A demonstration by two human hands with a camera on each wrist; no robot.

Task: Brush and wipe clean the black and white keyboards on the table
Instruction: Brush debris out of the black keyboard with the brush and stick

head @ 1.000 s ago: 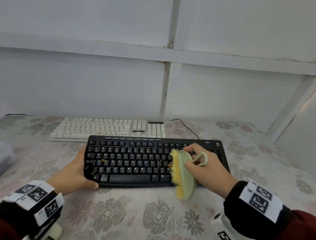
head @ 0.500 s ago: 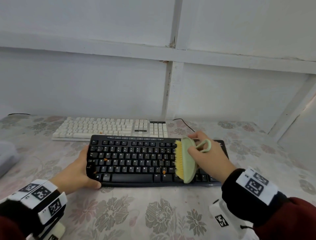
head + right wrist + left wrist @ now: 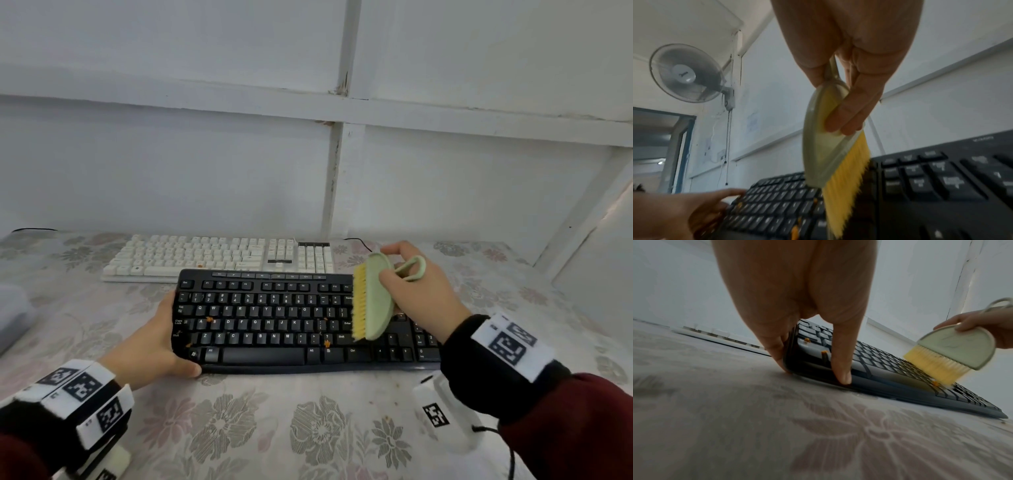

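Observation:
A black keyboard lies in front of me on the flowered tablecloth, with small orange crumbs among its keys. My left hand grips its left end, thumb on the front edge. My right hand holds a pale green brush with yellow bristles. The bristles stand over the keys near the Enter column. Behind the black keyboard lies the white keyboard, with one orange crumb on it.
A grey object sits at the table's left edge. A black cable runs from behind the keyboards toward the white panelled wall. A wall fan hangs high in the right wrist view.
My right hand has drawn the brush from the keyboard's front edge up toward its back rows. The left hand has kept its hold on the left end.

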